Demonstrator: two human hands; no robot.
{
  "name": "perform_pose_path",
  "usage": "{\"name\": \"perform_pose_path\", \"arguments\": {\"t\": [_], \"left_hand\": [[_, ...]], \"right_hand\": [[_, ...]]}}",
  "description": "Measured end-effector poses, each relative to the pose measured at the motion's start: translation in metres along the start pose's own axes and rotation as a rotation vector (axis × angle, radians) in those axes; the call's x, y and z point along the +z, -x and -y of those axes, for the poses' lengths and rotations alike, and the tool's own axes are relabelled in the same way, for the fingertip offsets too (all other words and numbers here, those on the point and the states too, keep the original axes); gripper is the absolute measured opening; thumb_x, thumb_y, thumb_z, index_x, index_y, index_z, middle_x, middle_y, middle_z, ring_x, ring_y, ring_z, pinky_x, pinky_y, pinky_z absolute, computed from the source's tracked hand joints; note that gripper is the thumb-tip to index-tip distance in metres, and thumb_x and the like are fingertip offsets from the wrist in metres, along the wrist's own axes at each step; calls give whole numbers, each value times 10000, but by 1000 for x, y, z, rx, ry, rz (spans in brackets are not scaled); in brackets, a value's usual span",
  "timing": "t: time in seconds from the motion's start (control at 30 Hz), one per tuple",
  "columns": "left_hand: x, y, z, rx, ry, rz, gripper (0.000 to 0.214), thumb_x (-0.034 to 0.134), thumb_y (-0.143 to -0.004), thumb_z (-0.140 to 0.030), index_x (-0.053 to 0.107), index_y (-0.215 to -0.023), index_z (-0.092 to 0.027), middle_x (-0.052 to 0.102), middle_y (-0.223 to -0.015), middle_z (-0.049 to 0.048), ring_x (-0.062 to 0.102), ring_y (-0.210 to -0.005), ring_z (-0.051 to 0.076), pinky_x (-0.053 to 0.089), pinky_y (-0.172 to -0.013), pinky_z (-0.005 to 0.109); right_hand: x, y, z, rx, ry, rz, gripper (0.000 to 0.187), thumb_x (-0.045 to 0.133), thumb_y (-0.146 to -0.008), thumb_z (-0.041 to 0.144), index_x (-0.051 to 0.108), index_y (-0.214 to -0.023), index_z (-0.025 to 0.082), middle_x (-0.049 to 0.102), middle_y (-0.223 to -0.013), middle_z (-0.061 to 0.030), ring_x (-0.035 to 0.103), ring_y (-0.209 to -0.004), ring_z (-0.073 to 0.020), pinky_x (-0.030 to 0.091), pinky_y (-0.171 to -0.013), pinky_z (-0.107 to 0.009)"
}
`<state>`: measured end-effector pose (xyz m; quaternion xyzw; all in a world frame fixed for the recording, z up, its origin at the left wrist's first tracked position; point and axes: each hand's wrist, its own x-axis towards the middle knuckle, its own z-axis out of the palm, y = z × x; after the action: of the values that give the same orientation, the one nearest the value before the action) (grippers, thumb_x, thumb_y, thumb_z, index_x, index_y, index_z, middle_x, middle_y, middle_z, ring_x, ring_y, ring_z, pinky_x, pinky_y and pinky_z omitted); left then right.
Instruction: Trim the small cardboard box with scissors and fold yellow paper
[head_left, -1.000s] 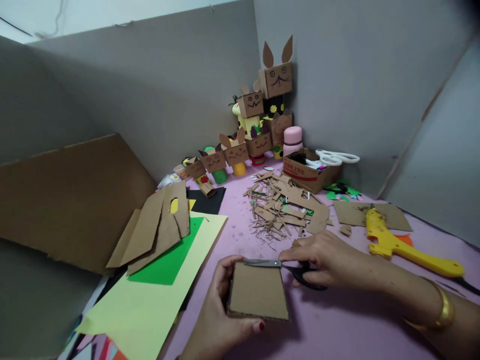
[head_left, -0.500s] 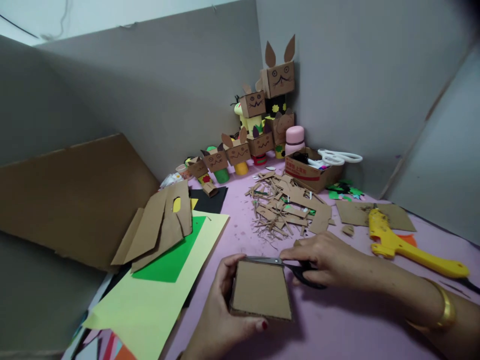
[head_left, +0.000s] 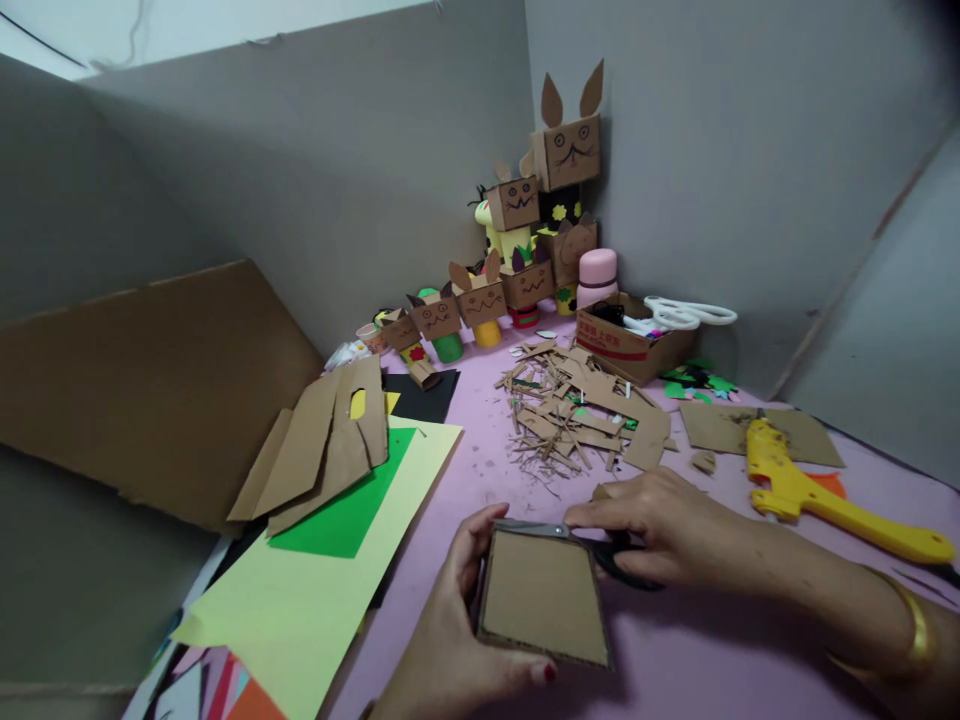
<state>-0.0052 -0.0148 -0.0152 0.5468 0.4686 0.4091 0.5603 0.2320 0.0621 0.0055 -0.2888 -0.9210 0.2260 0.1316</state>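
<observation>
My left hand (head_left: pixel 480 620) grips a square cardboard box (head_left: pixel 546 598) from its left side, the thumb along the near edge and fingers at the far left corner. My right hand (head_left: pixel 649 525) is closed around the black handles of a pair of scissors (head_left: pixel 559 531). Their grey blades lie along the box's far edge, pointing left, and look closed or nearly so. A gold bangle circles my right wrist. Beyond the hands lies a heap of cardboard scraps (head_left: pixel 574 410).
A yellow glue gun (head_left: pixel 832 500) rests on the right by a cardboard sheet (head_left: pixel 690 425). Cardboard animal figures (head_left: pixel 480 300) stand at the back beside a pink flask (head_left: pixel 598 275) and a box with white scissors (head_left: pixel 619 345). Coloured paper (head_left: pixel 300 600) and cardboard pieces (head_left: pixel 307 450) lie left.
The view has shifted slightly. The cardboard box sits a little lower and more to the right, its near edge tilted down. The scissors remain against its far edge.
</observation>
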Motion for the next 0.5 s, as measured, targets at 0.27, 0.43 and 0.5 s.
{"name": "perform_pose_path", "arguments": {"t": [0.27,0.43,0.5], "left_hand": [[-2,0,1,-19,23,38,991,865,-461,-395,356,-1302,-272,537,-1238,104,539,-1110,300,440,-920,390],[-1,-1,0,5,17,28,959,862,-472,-392,371,-1286,-268,555,-1207,96,548,-1098,292,447,-906,369],[-1,-1,-1,14,-2,17,959,861,-474,-393,371,-1290,-270,554,-1212,93,554,-1087,285,447,-906,367]], "right_hand": [[-1,0,0,-32,-8,13,402,519,-693,92,654,-1044,235,676,-769,-22,600,-699,-153,324,-590,-227],[-2,-2,2,-39,-48,26,366,511,-701,73,660,-1005,213,679,-769,-21,603,-703,-142,343,-601,-214],[-1,-1,1,-27,-52,17,365,517,-700,69,661,-997,223,678,-777,-18,605,-716,-144,347,-609,-213]]}}
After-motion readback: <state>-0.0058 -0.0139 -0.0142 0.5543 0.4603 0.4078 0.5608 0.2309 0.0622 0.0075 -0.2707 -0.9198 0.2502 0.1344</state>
